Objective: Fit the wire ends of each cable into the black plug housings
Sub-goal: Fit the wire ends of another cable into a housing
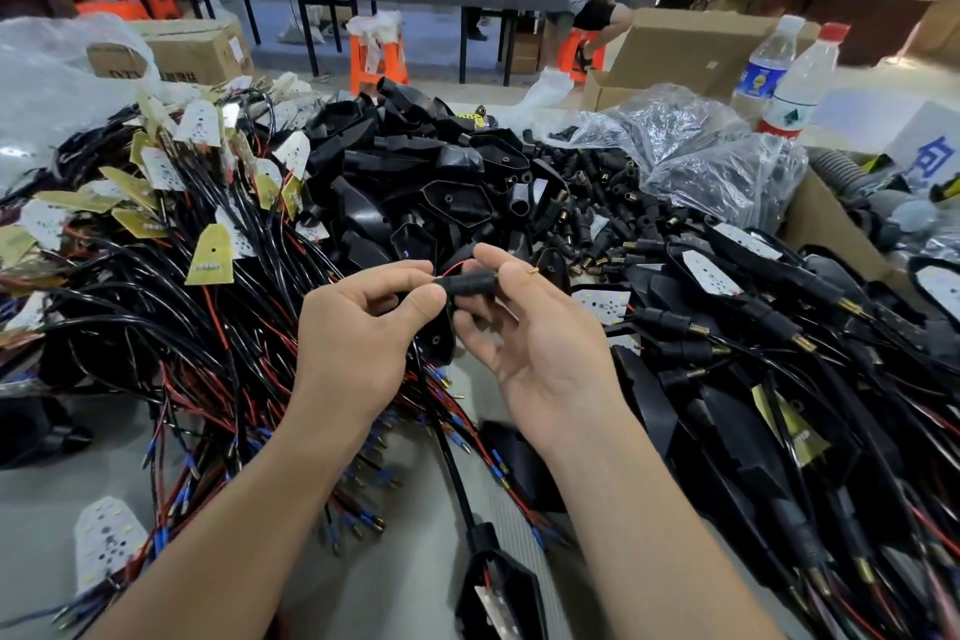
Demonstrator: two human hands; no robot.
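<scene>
Two hands used | black plug housing [470, 283] pinched in right hand [540, 343] above near edge of desk [52, 499] | red wire [452, 268] pinched in left hand [358, 327] at housing mouth | wire to be pushed straight until seated

A single camera, worn on the person's head, looks forward and steeply down over the desk [405, 577] from its near edge. It sits close: both forearms enter from the bottom, and the left hand [358, 327] and right hand [540, 327] meet at mid-picture on a black plug housing [470, 283] and its red wire [452, 268]. The wide lens bends the desk's far edge, and the room beyond, perhaps a workshop, looks small and soft.
</scene>
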